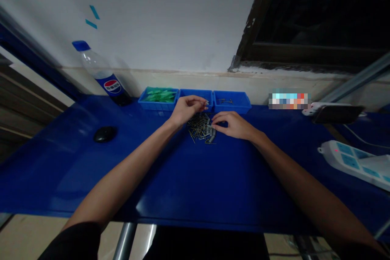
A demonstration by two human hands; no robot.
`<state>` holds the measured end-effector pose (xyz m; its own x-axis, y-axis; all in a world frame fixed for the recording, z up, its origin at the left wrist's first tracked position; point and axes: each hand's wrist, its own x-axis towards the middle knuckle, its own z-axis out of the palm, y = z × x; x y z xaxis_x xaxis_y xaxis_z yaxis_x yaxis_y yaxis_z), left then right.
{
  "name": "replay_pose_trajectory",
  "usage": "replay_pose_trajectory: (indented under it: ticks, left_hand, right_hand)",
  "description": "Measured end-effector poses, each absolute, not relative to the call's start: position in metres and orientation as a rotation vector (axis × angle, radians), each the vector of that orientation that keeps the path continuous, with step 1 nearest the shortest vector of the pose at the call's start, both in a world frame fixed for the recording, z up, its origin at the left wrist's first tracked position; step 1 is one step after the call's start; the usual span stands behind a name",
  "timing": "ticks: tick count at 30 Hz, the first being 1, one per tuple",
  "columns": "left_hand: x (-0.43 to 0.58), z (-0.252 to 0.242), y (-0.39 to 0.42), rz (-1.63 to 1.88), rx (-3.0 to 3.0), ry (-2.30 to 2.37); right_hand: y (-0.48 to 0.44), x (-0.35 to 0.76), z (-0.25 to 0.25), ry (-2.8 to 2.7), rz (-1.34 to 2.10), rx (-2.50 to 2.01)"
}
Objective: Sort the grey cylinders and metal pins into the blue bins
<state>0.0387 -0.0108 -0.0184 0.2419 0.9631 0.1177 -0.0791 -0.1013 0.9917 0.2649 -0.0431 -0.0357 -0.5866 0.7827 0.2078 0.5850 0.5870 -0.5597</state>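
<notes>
My left hand (pixel 188 109) is over the front edge of the middle blue bin (pixel 195 94), its fingers closed in a pinch; a small pale grey piece shows at the fingertips, too small to name. My right hand (pixel 233 125) pinches thumb and fingers together at the right side of a pile of screws (pixel 197 127). Grey ribbed cylindrical pieces (pixel 211 133) lie along that side of the pile, just by its fingertips. Whether the right fingers hold one of them cannot be made out.
Green pieces fill the left blue bin (pixel 159 96); a few screws lie in the right blue bin (pixel 232 101). A Pepsi bottle (pixel 111 85) and black mouse (pixel 104 134) are at left. A power strip (pixel 353 160) and a phone (pixel 338 114) sit at right.
</notes>
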Motion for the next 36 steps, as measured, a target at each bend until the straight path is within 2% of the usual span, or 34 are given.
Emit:
replay_pose_trajectory:
  ticks: [8,14,36]
  left_hand:
    - [0.039,-0.018,-0.011,1.126,1.372,0.939]
    - [0.041,-0.018,-0.011,1.115,1.391,0.955]
    - [0.040,-0.019,-0.012,1.058,1.529,0.965]
  right_hand:
    - [-0.040,0.274,-0.031,-2.369,0.820,-1.013]
    - [-0.037,0.277,-0.035,-2.245,0.974,-1.157]
    - [-0.044,0.269,-0.032,-2.259,1.119,-1.236]
